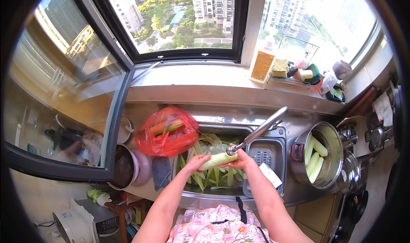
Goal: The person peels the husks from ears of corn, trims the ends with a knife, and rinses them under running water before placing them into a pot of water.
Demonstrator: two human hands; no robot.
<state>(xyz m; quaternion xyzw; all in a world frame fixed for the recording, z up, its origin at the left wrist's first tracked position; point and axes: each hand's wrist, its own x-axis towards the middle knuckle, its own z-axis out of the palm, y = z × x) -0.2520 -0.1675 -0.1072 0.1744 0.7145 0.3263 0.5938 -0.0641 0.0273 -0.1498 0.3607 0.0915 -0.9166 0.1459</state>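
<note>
A peeled, pale ear of corn lies level between my two hands, just below the tap. My left hand is closed round its left end. Round the other end are the fingers of my right hand, close to the tap's spout. Whether water is running I cannot tell. Under my hands, green corn husks fill the sink. A red plastic bag with unpeeled corn in it rests at the sink's back left corner.
Right of the sink stands a steel pot holding several peeled ears. A drain basket and a white rectangular thing sit at the sink's right side. An open window sash juts in at left. Sponges and bottles line the sill.
</note>
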